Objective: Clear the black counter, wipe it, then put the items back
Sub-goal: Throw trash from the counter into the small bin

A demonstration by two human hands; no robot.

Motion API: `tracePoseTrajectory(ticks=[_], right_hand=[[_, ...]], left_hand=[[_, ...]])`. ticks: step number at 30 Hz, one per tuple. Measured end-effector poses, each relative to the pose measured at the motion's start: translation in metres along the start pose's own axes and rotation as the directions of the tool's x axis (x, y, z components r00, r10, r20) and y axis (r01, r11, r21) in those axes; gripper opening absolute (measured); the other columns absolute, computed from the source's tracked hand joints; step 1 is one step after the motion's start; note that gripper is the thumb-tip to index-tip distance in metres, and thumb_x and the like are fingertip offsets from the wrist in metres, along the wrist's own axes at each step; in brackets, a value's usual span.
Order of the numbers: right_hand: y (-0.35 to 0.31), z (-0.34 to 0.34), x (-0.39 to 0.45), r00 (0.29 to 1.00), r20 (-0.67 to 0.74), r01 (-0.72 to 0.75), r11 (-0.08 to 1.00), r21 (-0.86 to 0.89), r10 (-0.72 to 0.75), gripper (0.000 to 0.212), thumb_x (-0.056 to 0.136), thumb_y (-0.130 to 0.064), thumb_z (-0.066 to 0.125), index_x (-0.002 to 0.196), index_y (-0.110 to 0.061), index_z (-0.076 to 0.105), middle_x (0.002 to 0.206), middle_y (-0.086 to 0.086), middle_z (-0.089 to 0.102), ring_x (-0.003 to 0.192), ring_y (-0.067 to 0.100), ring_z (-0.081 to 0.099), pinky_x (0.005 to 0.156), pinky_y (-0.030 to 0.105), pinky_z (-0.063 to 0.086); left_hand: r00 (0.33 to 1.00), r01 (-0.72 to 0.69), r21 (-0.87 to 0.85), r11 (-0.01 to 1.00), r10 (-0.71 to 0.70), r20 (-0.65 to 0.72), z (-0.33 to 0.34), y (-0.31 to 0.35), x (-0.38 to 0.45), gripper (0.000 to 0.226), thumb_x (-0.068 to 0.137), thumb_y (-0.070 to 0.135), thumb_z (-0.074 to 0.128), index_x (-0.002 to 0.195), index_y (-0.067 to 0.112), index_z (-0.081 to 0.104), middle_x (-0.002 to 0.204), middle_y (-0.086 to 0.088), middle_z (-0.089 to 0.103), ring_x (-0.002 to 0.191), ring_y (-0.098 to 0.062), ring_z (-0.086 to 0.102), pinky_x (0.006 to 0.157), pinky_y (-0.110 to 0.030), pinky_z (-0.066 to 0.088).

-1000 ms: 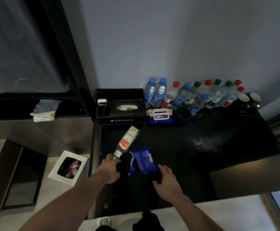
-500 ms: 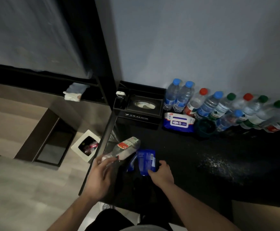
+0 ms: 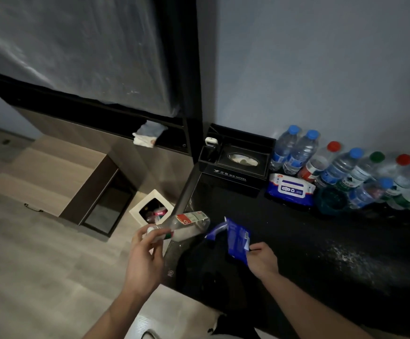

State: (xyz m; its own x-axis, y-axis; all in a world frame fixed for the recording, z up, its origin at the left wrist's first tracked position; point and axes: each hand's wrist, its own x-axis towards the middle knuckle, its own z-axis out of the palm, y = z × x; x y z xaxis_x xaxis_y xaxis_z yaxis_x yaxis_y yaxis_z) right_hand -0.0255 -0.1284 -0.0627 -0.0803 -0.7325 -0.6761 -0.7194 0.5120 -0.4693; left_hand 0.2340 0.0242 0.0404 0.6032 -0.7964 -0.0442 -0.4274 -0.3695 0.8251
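Observation:
My left hand [image 3: 145, 258] grips the neck of an empty clear bottle [image 3: 189, 225] with a red and white label, lying sideways above the left edge of the black counter [image 3: 321, 243]. Just right of it, my right hand [image 3: 262, 259] pinches a crumpled blue wrapper [image 3: 237, 237], lifted off the counter. White crumbs [image 3: 345, 256] are scattered on the counter to the right. Along the back wall stand a black tissue box [image 3: 238, 165], a blue wet-wipe pack [image 3: 290, 189] and several water bottles [image 3: 340, 165].
A white bin [image 3: 153, 210] with rubbish inside stands on the floor left of the counter, below the bottle. A folded cloth [image 3: 149, 135] lies on a dark ledge at the left. A dark green bowl [image 3: 331, 200] sits before the bottles.
My left hand lifted the bottle off the counter and swung it left over the edge. My right hand took hold of the blue wrapper and raised it. The view turned left.

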Motion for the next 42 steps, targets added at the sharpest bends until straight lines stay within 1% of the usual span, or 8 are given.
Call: tracePoseTrajectory(ticks=[3, 7, 12, 15, 22, 28, 34, 42], right_hand=[[-0.006, 0.018, -0.023, 1.000, 0.001, -0.022, 0.982, 0.188, 0.022, 0.026, 0.088, -0.021, 0.077, 0.103, -0.034, 0.060, 0.108, -0.002, 0.067, 0.092, 0.018, 0.070, 0.080, 0.041, 0.063], [-0.031, 0.066, -0.071, 0.997, 0.068, -0.001, 0.934, 0.357, -0.025, 0.029, 0.093, -0.017, 0.074, 0.116, -0.029, 0.061, 0.112, 0.000, 0.067, 0.095, 0.019, 0.071, 0.076, 0.037, 0.064], [-0.061, 0.145, -0.131, 0.994, 0.090, 0.013, 0.876, 0.482, -0.064, 0.028, 0.095, -0.014, 0.073, 0.118, -0.025, 0.063, 0.113, 0.003, 0.068, 0.099, 0.022, 0.071, 0.076, 0.038, 0.064], [-0.072, 0.192, -0.159, 0.997, 0.051, 0.028, 0.861, 0.507, -0.063, 0.028, 0.094, -0.013, 0.073, 0.118, -0.023, 0.065, 0.110, 0.004, 0.070, 0.095, 0.022, 0.072, 0.070, 0.036, 0.063], [-0.099, 0.240, -0.201, 0.995, 0.045, 0.058, 0.900, 0.432, -0.085, 0.026, 0.094, -0.011, 0.073, 0.115, -0.024, 0.064, 0.110, 0.001, 0.069, 0.096, 0.019, 0.072, 0.069, 0.033, 0.063], [-0.137, 0.265, -0.186, 0.994, 0.017, 0.096, 0.932, 0.350, -0.108, 0.027, 0.093, -0.005, 0.072, 0.111, -0.024, 0.065, 0.110, 0.000, 0.067, 0.102, 0.019, 0.068, 0.062, 0.027, 0.061], [-0.182, 0.314, -0.147, 0.996, 0.031, 0.070, 0.949, 0.307, -0.083, 0.031, 0.088, -0.001, 0.074, 0.100, -0.028, 0.067, 0.099, -0.003, 0.069, 0.093, 0.015, 0.070, 0.084, 0.043, 0.064], [-0.217, 0.360, -0.065, 0.999, 0.007, -0.042, 0.956, 0.292, 0.042, 0.022, 0.081, -0.004, 0.065, 0.085, -0.026, 0.069, 0.084, -0.002, 0.073, 0.079, 0.019, 0.072, 0.077, 0.046, 0.064]], left_hand=[[0.999, 0.009, 0.051, 0.999, -0.008, -0.034, -0.031, -0.017, 0.000, 0.047, 0.099, 0.003, 0.059, 0.115, 0.046, 0.070, 0.129, 0.010, 0.048, 0.116, -0.013, 0.059, 0.096, -0.034, 0.057], [0.998, 0.027, 0.057, 0.998, -0.024, -0.059, -0.088, -0.048, -0.003, 0.041, 0.103, 0.016, 0.055, 0.130, 0.047, 0.060, 0.121, 0.017, 0.044, 0.107, -0.009, 0.060, 0.091, -0.036, 0.057], [0.996, 0.041, 0.008, 0.999, -0.040, -0.085, -0.174, -0.096, -0.015, 0.033, 0.103, 0.020, 0.056, 0.132, 0.036, 0.057, 0.126, 0.007, 0.044, 0.092, 0.000, 0.063, 0.075, -0.009, 0.048], [0.996, 0.034, -0.010, 0.999, -0.035, -0.082, -0.222, -0.129, -0.022, 0.030, 0.101, 0.014, 0.059, 0.124, 0.034, 0.060, 0.125, 0.006, 0.046, 0.092, 0.001, 0.063, 0.078, -0.013, 0.048], [0.990, 0.070, -0.051, 0.996, -0.075, -0.120, -0.282, -0.180, -0.014, 0.030, 0.097, 0.012, 0.065, 0.117, 0.034, 0.063, 0.118, 0.012, 0.050, 0.092, 0.001, 0.063, 0.083, -0.025, 0.053], [0.996, 0.053, -0.088, 0.995, -0.059, -0.067, -0.292, -0.197, 0.022, 0.031, 0.099, 0.013, 0.063, 0.117, 0.038, 0.064, 0.122, 0.015, 0.051, 0.098, 0.001, 0.061, 0.082, -0.018, 0.050], [0.999, 0.054, -0.042, 0.998, -0.053, 0.003, -0.297, -0.218, 0.086, 0.030, 0.098, 0.011, 0.064, 0.116, 0.036, 0.065, 0.123, 0.015, 0.052, 0.105, -0.004, 0.063, 0.081, -0.008, 0.051], [0.990, 0.051, 0.018, 0.999, -0.053, 0.130, -0.291, -0.234, 0.201, 0.034, 0.097, 0.007, 0.065, 0.113, 0.037, 0.066, 0.120, 0.017, 0.053, 0.098, -0.005, 0.063, 0.078, -0.008, 0.050]])
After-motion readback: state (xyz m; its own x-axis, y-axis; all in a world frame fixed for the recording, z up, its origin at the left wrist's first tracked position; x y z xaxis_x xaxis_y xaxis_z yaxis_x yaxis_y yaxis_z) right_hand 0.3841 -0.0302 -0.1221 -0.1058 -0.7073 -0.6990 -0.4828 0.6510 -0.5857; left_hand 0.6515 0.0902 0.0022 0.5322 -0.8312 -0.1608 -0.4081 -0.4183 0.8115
